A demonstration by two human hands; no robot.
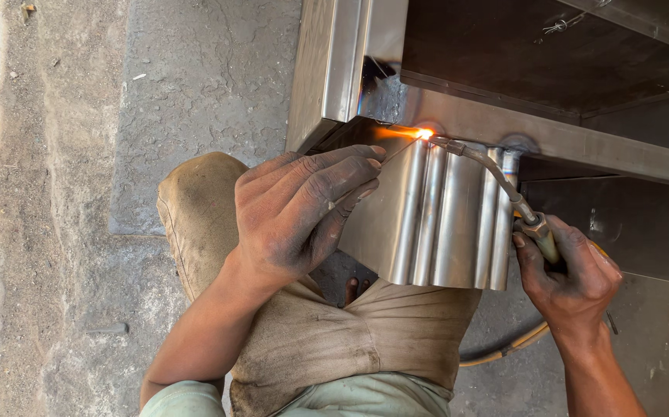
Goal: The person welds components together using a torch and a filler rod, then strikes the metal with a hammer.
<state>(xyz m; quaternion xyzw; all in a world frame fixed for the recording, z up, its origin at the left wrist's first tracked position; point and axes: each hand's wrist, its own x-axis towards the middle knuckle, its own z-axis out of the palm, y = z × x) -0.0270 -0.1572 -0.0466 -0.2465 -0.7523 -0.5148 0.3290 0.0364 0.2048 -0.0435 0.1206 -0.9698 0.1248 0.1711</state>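
My right hand (570,274) grips a welding torch (504,185) by its handle. The torch's curved metal neck reaches up and left to a bright orange flame (425,133) at the joint of a shiny steel frame (458,116). My left hand (303,208) pinches a thin filler rod (398,148) whose tip points toward the flame. Below the flame a ribbed, polished steel piece (435,216) hangs from the frame between my two hands.
I crouch on a rough concrete floor (195,85), my knees in dusty beige trousers (365,332) under the steel piece. A yellowish hose (504,351) runs along the ground from the torch. Dark steel panels (550,54) fill the upper right.
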